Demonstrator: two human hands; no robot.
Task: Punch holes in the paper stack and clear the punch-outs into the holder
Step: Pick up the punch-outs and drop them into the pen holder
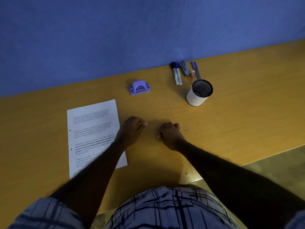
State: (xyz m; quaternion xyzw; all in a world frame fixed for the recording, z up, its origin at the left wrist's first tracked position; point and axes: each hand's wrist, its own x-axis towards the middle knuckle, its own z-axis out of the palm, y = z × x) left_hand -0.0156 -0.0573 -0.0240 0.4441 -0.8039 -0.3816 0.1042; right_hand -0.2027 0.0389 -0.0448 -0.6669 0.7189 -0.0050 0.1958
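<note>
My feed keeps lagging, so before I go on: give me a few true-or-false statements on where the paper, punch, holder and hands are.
1. The paper stack has two holes along its left edge. True.
2. The hole punch sits on the paper. False: it stands apart, near the wall.
3. The holder stands upright beside the pens. True.
4. The right hand holds the punch. False: it rests curled on the table, as does the left hand.

I am reading printed paragraphs on the top sheet of the paper stack [92, 129], lying by my left hand [132, 128]. Only the bold lines are coming through: "way of living. Defined by a slower pace, it is centered", "around strong community bonds, local traditions, and", then "primary". The smaller print above and below is staying too blurred to read.
</note>
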